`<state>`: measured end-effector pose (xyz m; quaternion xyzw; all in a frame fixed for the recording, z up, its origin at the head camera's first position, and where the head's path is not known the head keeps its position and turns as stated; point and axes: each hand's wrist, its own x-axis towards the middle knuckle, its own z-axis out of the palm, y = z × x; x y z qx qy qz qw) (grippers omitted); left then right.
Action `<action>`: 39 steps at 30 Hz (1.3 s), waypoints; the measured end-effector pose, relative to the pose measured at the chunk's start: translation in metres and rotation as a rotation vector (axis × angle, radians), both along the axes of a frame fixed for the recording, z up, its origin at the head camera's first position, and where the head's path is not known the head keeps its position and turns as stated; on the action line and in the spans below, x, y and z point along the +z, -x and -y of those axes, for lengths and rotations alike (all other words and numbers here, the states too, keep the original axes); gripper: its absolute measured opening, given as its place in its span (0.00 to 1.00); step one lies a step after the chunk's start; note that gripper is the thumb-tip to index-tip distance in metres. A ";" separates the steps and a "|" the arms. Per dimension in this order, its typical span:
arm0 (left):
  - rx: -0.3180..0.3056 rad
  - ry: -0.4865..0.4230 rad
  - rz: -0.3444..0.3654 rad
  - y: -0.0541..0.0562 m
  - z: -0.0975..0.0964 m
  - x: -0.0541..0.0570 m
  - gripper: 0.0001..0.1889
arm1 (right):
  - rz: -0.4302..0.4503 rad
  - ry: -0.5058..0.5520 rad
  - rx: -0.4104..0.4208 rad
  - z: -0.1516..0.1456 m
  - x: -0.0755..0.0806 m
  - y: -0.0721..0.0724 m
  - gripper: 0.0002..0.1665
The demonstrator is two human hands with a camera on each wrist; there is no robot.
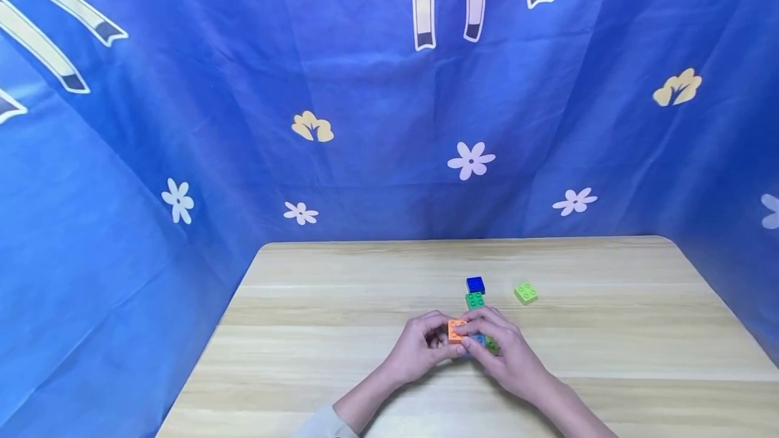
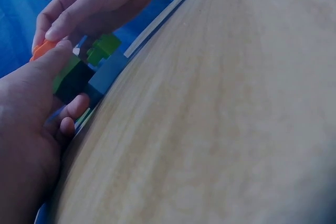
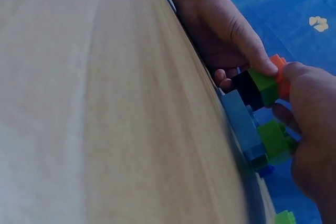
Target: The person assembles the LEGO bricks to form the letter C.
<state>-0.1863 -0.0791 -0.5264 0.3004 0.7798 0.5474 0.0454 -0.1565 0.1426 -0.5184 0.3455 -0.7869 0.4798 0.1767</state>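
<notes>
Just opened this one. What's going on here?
A person is handling toy bricks with both hands. The left hand holds a small stack topped by an orange brick, and the right hand pinches that top brick. Close by is a light blue brick with a green brick on it; I can't tell whether the stack is joined to it. Farther back, a lime brick lies apart on the table.

The head view looks forward and down from above the table [image 1: 292, 384] to the cloth [image 1: 389, 100] beyond, while the closer, low wrist views face inward from opposite sides, both sharing the left hand [image 1: 416, 350], right hand [image 1: 506, 350] and orange brick [image 1: 453, 335].
</notes>
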 end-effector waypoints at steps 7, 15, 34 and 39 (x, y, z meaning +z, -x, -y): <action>-0.016 -0.023 -0.020 -0.001 0.001 -0.001 0.13 | 0.019 0.021 0.022 0.001 -0.006 0.001 0.20; -0.019 -0.014 -0.019 0.000 0.000 -0.001 0.13 | 0.038 0.033 0.032 0.000 -0.004 0.001 0.19; 0.020 -0.015 -0.016 -0.004 0.003 -0.002 0.14 | 0.050 0.036 0.036 0.004 -0.002 0.000 0.18; 0.012 -0.012 -0.029 -0.002 0.001 0.000 0.13 | 0.068 0.044 0.017 0.001 -0.006 0.000 0.19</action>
